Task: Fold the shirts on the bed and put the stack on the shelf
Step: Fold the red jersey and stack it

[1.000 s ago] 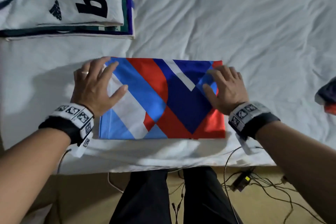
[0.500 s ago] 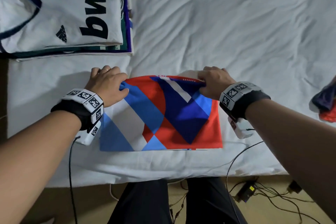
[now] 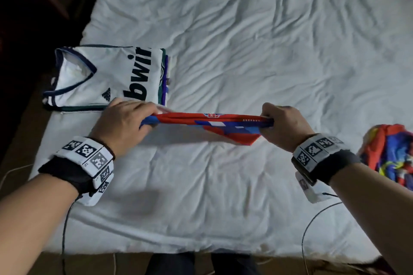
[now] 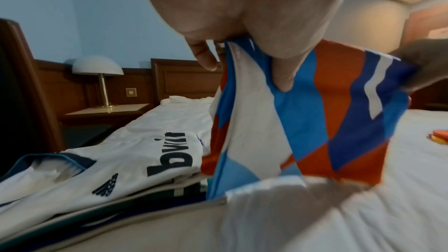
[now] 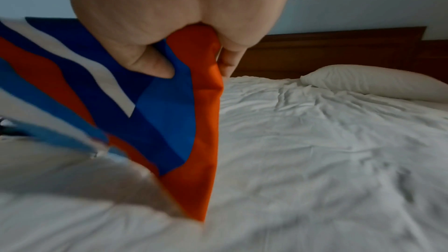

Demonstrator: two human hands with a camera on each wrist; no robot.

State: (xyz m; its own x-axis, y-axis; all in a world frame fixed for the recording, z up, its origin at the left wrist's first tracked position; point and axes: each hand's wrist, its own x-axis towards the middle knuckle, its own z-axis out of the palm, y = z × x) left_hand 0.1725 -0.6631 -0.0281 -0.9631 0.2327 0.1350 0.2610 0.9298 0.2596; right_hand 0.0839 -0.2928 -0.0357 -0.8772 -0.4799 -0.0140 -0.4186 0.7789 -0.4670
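Bare sheet (image 3: 245,51) lay beyond my grip; my left hand (image 3: 125,123) and right hand (image 3: 283,127) pinched the folded shirt (image 3: 212,124) ends, lifted.

Left hand (image 3: 125,123) and right hand (image 3: 285,126) raised apart, fingers (image 4: 282,72) curled, pinching

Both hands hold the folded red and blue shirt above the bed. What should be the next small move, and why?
Probably carry it left and lay it on the white shirt topping the stack. The left hand and right hand grip the ends of the folded shirt, lifted off the bed beside that stack.
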